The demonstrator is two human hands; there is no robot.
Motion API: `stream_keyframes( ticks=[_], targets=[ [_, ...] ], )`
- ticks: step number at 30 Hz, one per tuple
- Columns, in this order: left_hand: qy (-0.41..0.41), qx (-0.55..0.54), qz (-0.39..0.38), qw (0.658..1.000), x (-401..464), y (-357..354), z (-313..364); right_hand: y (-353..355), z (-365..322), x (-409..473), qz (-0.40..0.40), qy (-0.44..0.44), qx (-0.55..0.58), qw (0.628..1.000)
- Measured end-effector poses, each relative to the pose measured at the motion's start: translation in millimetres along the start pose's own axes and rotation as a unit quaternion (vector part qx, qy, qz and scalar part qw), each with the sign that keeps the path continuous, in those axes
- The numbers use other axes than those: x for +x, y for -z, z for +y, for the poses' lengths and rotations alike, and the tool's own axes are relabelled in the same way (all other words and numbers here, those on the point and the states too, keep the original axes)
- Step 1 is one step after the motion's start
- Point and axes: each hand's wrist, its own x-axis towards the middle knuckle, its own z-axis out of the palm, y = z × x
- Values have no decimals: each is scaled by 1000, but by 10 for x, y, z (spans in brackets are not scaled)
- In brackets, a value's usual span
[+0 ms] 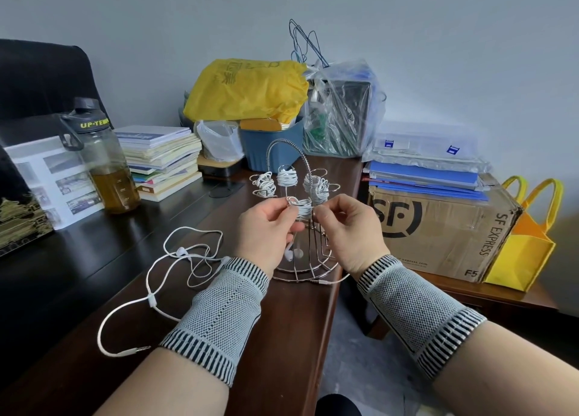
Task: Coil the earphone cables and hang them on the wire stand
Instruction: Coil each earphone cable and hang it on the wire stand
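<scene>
A chrome wire stand sits at the desk's right edge with three coiled white earphone bundles hanging on its upper hooks. Between my hands is another white coil. My left hand pinches the coil's left side, and two earbuds dangle below its fingers. My right hand pinches the cable at the coil's right side. The tail of that cable, ending in a plug, runs under my right wrist. A loose, uncoiled white earphone cable lies on the desk to the left.
A dark wooden desk holds a water bottle, a stack of books, a blue bin and bags behind the stand. A cardboard box and yellow bag sit on a low table to the right.
</scene>
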Motion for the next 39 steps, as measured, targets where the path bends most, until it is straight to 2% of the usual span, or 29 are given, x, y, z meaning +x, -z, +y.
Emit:
stream_keyframes(
  ticks=[10,15,28,36,39],
  targets=[
    [8,-54,8,998,1,-3,-47,1,14,23,14,-9,5,1000],
    [1,-21,1,1000,40,6,-105,6,7,31,12,2,2,1000],
    [-2,-57,18,998,15,-4,-91,-9,7,14,5,39,-9,999],
    [15,-57,24,998,25,-4,-78,185,25,116,-22,-22,-108,994],
    [14,-51,34,998,24,-15,-81,268,-95,216,-21,-9,-184,983]
  ],
)
